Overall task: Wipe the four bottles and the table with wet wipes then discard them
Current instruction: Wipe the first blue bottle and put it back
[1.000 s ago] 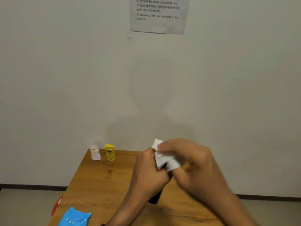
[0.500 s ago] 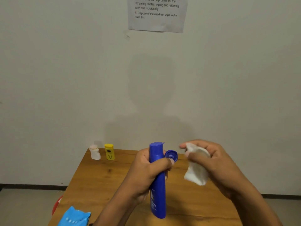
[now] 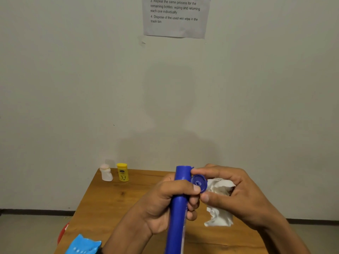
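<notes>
The right hand (image 3: pixel 236 197), wipe (image 3: pixel 219 202) bunched inside, has closed onto the blue bottle (image 3: pixel 178 208)'s flip cap (image 3: pixel 199 182), left hand (image 3: pixel 165 204) clamping the bottle above the table (image 3: pixel 110 200), where yellow (image 3: pixel 122 172) and white bottles (image 3: pixel 106 172) stand.

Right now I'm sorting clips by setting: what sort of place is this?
Probably a bare room staged for a set task: a printed instruction sheet taped to the plain wall, a small wooden table, and little else.

Looking like a bare test room set up for recording. Showing a printed white instruction sheet (image 3: pixel 176 17) taped on a plain grey wall (image 3: pixel 73 88), facing a small wooden table (image 3: pixel 113 198).
</notes>
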### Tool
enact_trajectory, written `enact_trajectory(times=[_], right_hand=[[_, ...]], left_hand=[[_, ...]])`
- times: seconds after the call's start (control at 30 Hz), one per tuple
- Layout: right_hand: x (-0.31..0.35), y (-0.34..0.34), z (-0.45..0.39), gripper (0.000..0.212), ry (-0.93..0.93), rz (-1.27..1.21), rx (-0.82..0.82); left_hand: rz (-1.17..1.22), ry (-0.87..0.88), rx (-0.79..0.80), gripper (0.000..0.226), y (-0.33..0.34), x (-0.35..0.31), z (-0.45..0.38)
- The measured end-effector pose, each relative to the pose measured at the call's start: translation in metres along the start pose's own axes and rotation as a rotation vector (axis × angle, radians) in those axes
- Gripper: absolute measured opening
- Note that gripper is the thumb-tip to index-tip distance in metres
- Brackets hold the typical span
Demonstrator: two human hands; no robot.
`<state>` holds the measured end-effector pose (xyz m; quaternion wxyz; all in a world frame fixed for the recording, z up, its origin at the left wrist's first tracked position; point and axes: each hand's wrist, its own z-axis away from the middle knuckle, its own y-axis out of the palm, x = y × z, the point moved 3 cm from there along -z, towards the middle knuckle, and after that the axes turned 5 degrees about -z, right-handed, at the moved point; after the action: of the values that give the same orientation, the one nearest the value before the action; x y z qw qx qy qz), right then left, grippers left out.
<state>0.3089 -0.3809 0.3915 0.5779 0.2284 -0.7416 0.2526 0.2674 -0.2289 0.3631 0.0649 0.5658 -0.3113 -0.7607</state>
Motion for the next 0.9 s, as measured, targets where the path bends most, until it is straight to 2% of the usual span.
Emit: enact_trajectory(times=[0.13,0.2,0.33,0.4,0.53,0.9], right_hand=[[-0.002,-0.001,0.000,0.032,-0.058,0.003,-0.031],[-0.002,-0.004,-0.002,0.033,-0.040,-0.067,-0.096],[0.004,-0.016,-0.005,0.033,-0.006,-0.058,-0.189],[0.011,-0.018,-0.006,0.027,0.016,0.131,-0.141],[0.018,-0.016,-0.008,0.037,0.030,0.400,-0.010],[0.017,-0.015,-0.013,0.029,-0.069,0.390,-0.004]], left_hand=[[-0.007,0.003,0.032,0.029,-0.001,0.000,-0.001],[-0.105,0.036,0.009,0.025,-0.001,-0.001,-0.001],[-0.678,0.163,-0.226,0.037,-0.006,-0.005,0.000],[-0.842,0.216,-0.331,0.038,-0.009,-0.007,0.001],[-1.033,0.275,-0.435,0.034,-0.012,-0.007,0.000],[-1.339,0.400,-0.605,0.037,-0.011,-0.007,0.001]])
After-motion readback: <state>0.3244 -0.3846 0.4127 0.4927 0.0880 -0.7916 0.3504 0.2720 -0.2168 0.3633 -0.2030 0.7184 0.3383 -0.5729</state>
